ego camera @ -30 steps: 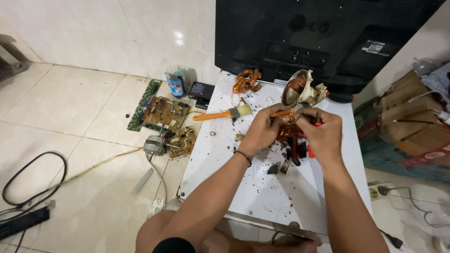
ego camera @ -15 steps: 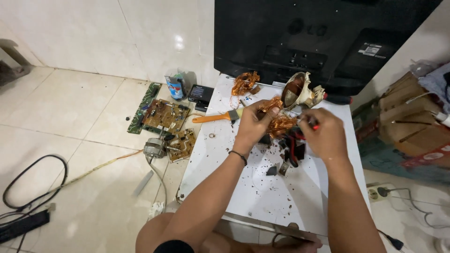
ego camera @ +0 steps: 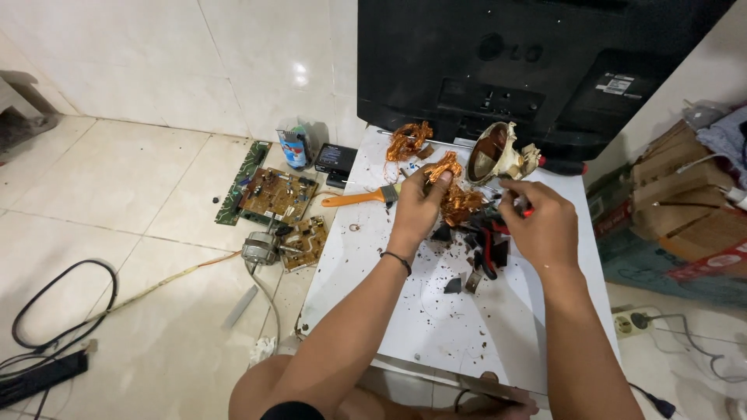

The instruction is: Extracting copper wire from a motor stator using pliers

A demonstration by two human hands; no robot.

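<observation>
— Hands first: what do you have?

— My left hand [ego camera: 420, 204] is clenched on a clump of copper wire [ego camera: 455, 198], fingers [ego camera: 442, 180] pinching its upper tuft. My right hand [ego camera: 541, 222] is closed around a red-handled tool [ego camera: 527, 211]; I can't tell what kind, most of it is hidden.

— Where does the wire sit?

— Just above the counter [ego camera: 436, 327], toward its far edge, between both hands. Black and red pieces [ego camera: 486, 241] lie right beneath it, with dark crumbs scattered across the white top.

— Anything else up there?

— 1 more copper bundle [ego camera: 408, 140] at the far left corner, an orange-handled brush [ego camera: 362, 197] by the left edge, and a pale coil housing [ego camera: 498, 152] against the black monitor [ego camera: 537, 62]. On the floor, 2 circuit boards [ego camera: 276, 194] and a small motor [ego camera: 259, 249] lie beside the counter's left edge.
</observation>
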